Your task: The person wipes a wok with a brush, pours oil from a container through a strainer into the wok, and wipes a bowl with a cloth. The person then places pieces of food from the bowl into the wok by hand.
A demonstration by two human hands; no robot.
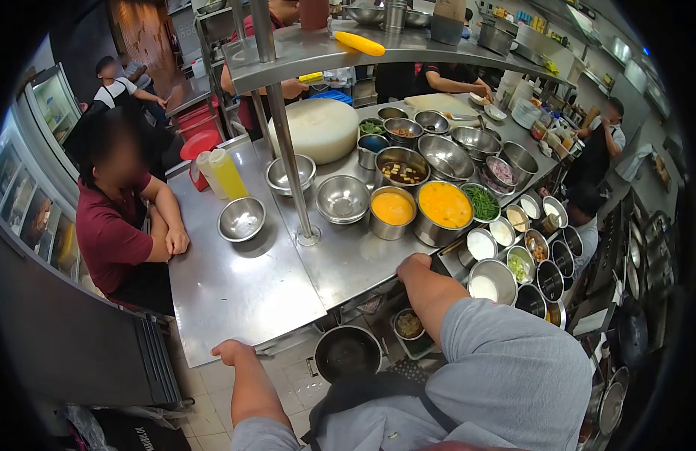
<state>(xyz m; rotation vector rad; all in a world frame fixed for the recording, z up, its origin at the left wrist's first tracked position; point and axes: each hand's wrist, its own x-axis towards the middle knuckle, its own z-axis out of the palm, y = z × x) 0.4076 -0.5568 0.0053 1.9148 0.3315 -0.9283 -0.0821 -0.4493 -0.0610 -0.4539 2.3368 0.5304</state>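
My left hand (234,351) is closed on the near edge of the steel table (243,301), close to its left corner. My right hand (414,265) is closed on the same table's front edge, just below two steel pots of orange liquid (391,207) (444,204); its fingers are partly hidden. Nearest to my left hand on the tabletop is a steel bowl (241,219). Behind stand stacked steel bowls (342,198) and a bowl (290,175) beside a metal post. Right of my right hand, containers of white contents (481,246) (492,283) sit in rows.
A person in a maroon shirt (115,225) leans on the table's left side. Squeeze bottles (228,173) and a large white round block (314,131) stand further back. An overhead shelf (408,54) crosses above. A black pot (348,353) is below the table edge.
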